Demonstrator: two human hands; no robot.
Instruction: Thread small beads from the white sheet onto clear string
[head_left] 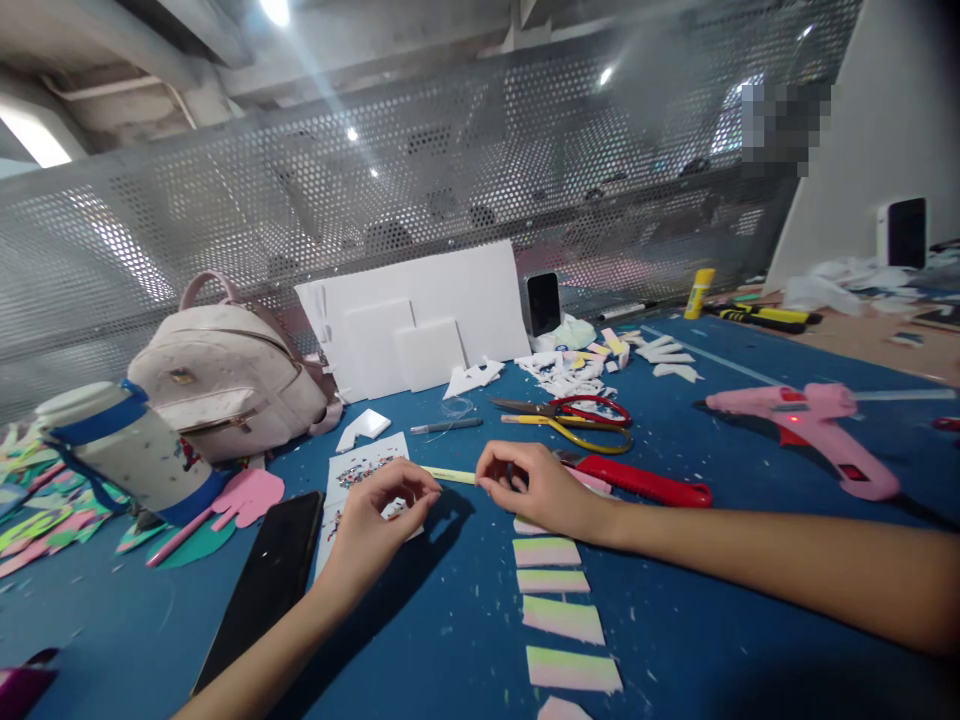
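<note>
My left hand [382, 505] has its thumb and fingertips drawn together in a pinch; what is between them, if anything, is too small to make out. My right hand [544, 490] is curled, its fingertips pinching the right end of a narrow pale yellow strip [450, 475] with small print. The strip spans the gap between both hands, and its left end passes behind my left fingers. Under my left hand lies a white sheet [334, 490] with small colourful bits. Below my right hand, several yellow-to-pink foam pieces [562, 620] lie in a column.
Right of my hands are a red utility knife [645, 482], scissors [600, 410] and a pink glue gun [810, 430]. A black phone [266, 570], tumbler [135, 455] and backpack [232, 375] stand or lie left. White boards [472, 280] lean behind, near foam scraps [574, 375].
</note>
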